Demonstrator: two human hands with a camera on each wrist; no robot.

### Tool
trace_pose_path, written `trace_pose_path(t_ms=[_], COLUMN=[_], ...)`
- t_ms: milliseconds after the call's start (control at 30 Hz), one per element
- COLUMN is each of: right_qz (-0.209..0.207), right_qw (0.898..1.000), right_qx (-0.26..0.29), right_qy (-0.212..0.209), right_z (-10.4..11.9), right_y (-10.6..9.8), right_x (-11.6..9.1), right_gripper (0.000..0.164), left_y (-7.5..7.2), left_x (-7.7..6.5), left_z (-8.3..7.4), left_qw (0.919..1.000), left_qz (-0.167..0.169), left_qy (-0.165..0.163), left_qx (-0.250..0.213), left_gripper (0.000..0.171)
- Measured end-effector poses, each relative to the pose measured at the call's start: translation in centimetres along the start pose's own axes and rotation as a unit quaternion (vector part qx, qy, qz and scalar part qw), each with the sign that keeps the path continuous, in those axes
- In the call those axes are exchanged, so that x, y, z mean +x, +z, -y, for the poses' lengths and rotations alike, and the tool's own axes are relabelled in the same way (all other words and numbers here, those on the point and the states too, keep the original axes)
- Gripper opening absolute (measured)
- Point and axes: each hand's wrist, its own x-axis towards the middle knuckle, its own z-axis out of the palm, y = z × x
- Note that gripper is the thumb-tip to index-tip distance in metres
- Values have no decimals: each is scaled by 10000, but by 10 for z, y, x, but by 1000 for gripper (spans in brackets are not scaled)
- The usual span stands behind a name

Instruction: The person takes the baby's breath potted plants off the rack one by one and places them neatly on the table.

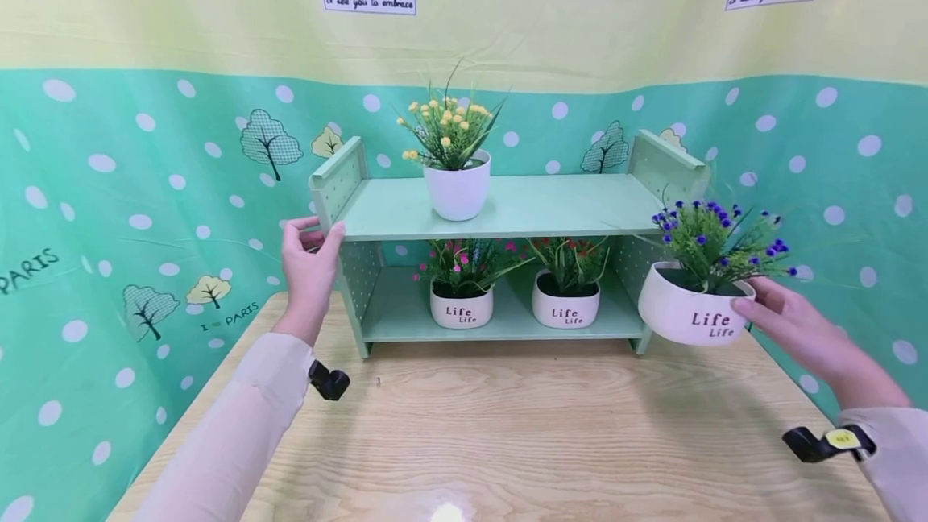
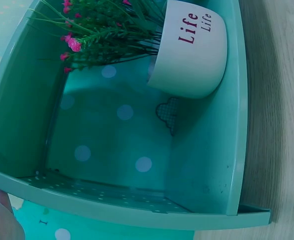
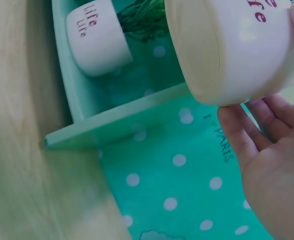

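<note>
In the head view, my right hand (image 1: 797,329) holds a white oval flowerpot (image 1: 670,304) of blue-purple artificial flowers by its right side, lifted in front of the shelf's right end. The right wrist view shows the tilted base of this flowerpot (image 3: 201,55) with fingertips against its wall. My left hand (image 1: 308,264) grips the left side of the two-tier green shelf (image 1: 551,200), thumb at the front edge. On the upper tier stands a round white pot (image 1: 458,192) with yellow flowers. Below, a pot with pink flowers (image 1: 461,308) stands beside one with red flowers (image 1: 565,304).
The shelf stands on a wood-grain table (image 1: 507,425) close to a green dotted curtain (image 1: 196,127). Raised side panels (image 1: 663,167) bound the upper tier. Cameras are strapped at the left wrist (image 1: 329,381) and the right wrist (image 1: 826,441).
</note>
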Motion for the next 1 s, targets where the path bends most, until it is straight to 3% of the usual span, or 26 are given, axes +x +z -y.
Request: trace_pose_path(t_ms=[367,700,1000], right_qz=[143,664,975], right_qw=[9998,9961,9866], right_qx=[-27,287,1055], right_qy=[102,500,771], right_z=[-39,-73,-100], right_y=[10,16,23], right_x=[-15,-21,-24], right_gripper=[78,80,82], left_y=[0,0,-1], left_x=[-1,-3,-3], left_z=[0,-1,1], left_qw=[10000,9999,9999], left_qz=[35,56,35], left_qy=[6,39,60], left_qx=[-17,80,95], left_gripper=[40,43,42])
